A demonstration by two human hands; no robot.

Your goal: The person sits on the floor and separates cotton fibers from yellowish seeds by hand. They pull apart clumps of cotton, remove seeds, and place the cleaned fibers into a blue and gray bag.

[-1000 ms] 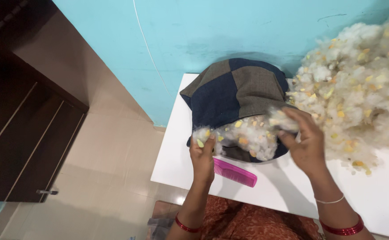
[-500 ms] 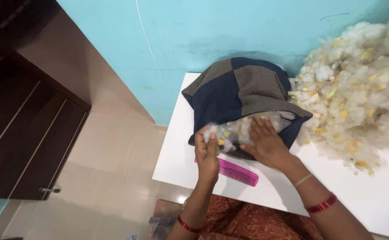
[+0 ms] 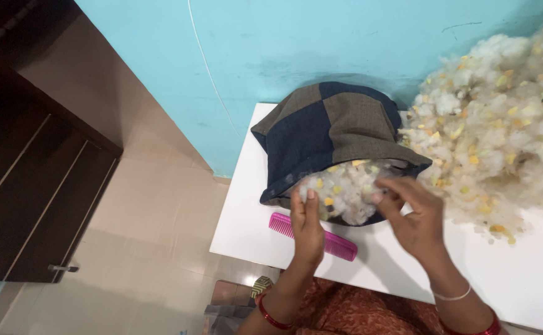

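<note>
1. The step in hand looks like stuffing: both hands work at the open mouth of the patchwork cover [image 3: 330, 133], which lies on the white table [image 3: 246, 229] against the blue wall.
2. The left hand [image 3: 307, 226] pinches the lower lip of the opening, over the pink comb [image 3: 313, 236].
3. The right hand [image 3: 415, 217] presses loosely curled fingers into the stuffing [image 3: 346, 192] at the mouth (whether it grips a tuft I cannot tell).
4. The next move likely calls for pushing that filling deeper, then reaching right to the big pile [image 3: 501, 136].
</note>
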